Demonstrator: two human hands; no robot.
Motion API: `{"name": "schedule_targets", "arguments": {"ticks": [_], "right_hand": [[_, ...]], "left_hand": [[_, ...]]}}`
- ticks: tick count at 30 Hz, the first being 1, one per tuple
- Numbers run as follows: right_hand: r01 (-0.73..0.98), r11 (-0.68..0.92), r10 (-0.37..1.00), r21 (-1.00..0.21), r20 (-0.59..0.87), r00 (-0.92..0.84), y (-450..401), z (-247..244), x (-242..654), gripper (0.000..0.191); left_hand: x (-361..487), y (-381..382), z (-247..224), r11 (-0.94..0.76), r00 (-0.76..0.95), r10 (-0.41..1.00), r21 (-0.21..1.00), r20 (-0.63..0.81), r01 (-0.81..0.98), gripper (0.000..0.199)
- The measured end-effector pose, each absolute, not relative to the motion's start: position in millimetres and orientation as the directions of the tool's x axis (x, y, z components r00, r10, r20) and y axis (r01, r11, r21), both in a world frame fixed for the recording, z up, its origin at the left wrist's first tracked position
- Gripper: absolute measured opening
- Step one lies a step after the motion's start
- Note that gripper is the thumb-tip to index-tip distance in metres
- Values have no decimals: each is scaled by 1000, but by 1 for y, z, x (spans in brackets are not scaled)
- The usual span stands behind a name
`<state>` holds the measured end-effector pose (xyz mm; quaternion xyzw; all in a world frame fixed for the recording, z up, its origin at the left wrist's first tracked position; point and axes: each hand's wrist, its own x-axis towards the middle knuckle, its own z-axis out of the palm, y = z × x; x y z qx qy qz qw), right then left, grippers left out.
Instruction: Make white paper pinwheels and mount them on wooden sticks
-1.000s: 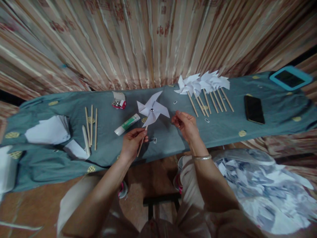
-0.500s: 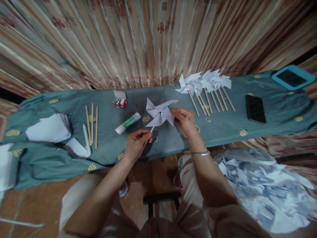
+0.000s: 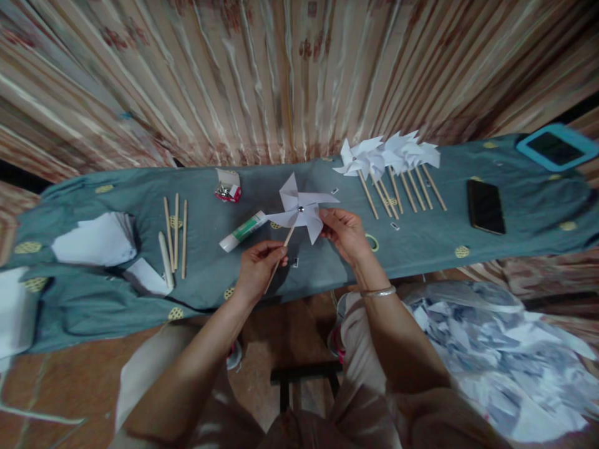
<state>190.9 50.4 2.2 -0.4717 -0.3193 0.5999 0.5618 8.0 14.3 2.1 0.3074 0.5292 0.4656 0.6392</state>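
A white paper pinwheel [image 3: 304, 218] with a shiny pin at its centre is held up over the middle of the table. My left hand [image 3: 259, 268] is closed round its thin wooden stick, below the blades. At the right side of the wheel, my right hand [image 3: 344, 234] has its thumb and fingers closed at a blade's edge; the fingertips are partly hidden. A glue stick [image 3: 242, 231] with a green label lies just left of the pinwheel. Behind it stands an open small box of metal pins [image 3: 228, 187].
Several finished pinwheels [image 3: 388, 162] lie in a row at the back right, near a black phone [image 3: 486, 207] and a blue-framed tablet [image 3: 556, 148]. Loose wooden sticks [image 3: 175, 234] and a paper stack [image 3: 96, 240] lie left. A bag of paper scraps [image 3: 505, 355] stands right, below the table.
The pinwheel's blades have turned about the pin, and the wheel sits slightly further left. My left hand keeps its hold on the stick; my right hand has shifted a little left.
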Motion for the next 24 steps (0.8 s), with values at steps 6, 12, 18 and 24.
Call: {"name": "schedule_targets", "arguments": {"ticks": [6,12,18,24], "right_hand": [[-410,-181,974,-894,-221,53,50,1,189,38],[-439,-200,968,-876,-247,51,48,-1,183,37],[-478,-201,968,-855,-248,37,48,-1,176,37],[-511,-222,962,-830,-272,24,47,-3,169,36]], "left_hand": [[8,14,2,375,1,922,890,-388,-259,36],[8,15,1,346,-20,932,907,-361,-240,32],[8,16,-1,335,-24,937,914,-350,-230,33],[8,16,-3,333,-14,937,906,-348,-263,32]]}}
